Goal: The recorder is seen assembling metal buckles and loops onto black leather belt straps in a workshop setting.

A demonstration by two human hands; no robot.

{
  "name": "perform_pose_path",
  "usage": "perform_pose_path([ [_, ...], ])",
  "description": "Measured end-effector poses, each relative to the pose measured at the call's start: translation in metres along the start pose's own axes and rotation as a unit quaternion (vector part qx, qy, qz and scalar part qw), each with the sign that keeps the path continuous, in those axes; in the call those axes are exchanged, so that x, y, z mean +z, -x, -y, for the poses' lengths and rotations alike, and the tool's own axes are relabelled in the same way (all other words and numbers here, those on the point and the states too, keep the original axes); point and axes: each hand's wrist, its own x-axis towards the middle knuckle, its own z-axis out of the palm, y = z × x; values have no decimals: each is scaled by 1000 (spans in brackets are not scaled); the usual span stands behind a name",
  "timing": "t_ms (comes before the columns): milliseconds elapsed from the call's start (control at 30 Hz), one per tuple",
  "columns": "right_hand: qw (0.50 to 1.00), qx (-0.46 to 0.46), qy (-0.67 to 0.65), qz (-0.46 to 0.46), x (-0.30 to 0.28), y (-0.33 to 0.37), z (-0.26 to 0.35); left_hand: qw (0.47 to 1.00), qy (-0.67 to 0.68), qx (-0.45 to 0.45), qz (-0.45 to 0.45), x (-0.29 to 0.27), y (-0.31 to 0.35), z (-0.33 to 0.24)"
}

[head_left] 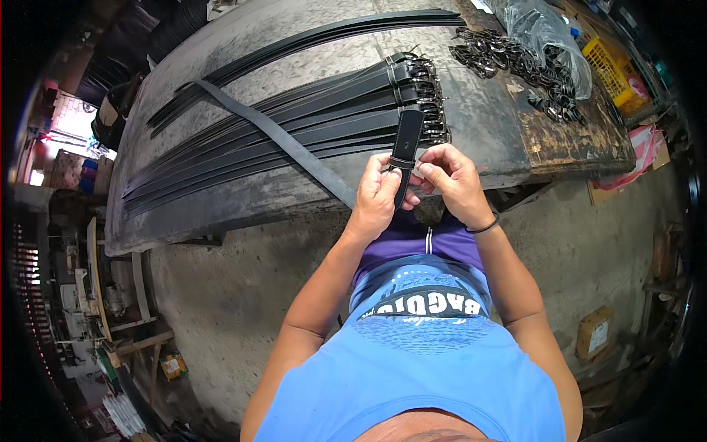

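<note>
Between my two hands, at the table's near edge, is the end of a black leather belt (409,136) with light stitching and a narrow loop round it. My left hand (377,193) grips the belt, thumb on the loop. My right hand (451,183) is closed, its thumb and fingers pinched at the belt's right edge by the loop; whether a buckle is under them is hidden. A long grey-black strap (280,136) runs from my left hand up and left across the table. Just beyond lies a bundle of black belts (294,121), metal buckles (429,92) together at its right end.
More black straps (324,31) lie along the table's far side. Loose metal buckles (515,62) are heaped at the far right, beside a clear plastic bag (549,29). A yellow plastic basket (607,70) stands past the table's right edge. A cardboard box (594,333) sits on the floor.
</note>
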Motion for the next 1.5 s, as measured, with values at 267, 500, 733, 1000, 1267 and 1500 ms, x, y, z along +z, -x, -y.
perform_pose_path([
  [267, 998, -17, -61, 25, 11, 4, 5, 992, -63, 105, 21, 0, 1, 3],
  [500, 983, -149, 106, 14, 18, 22, 12, 929, -175, 326, 7, 3, 4, 4],
  [733, 971, -230, 11, 58, 24, 35, 5, 854, -249, 455, 43, -3, 10, 1],
  [1000, 978, -201, 7, 52, 25, 39, 9, 863, -248, 438, 28, -5, 15, 15],
  [1267, 964, -246, 79, 59, 19, 36, 11, 865, -215, 451, 40, -8, 15, 19],
  [1500, 977, -205, 5, 65, 18, 37, 19, 873, -214, 434, 52, -5, 18, 16],
])
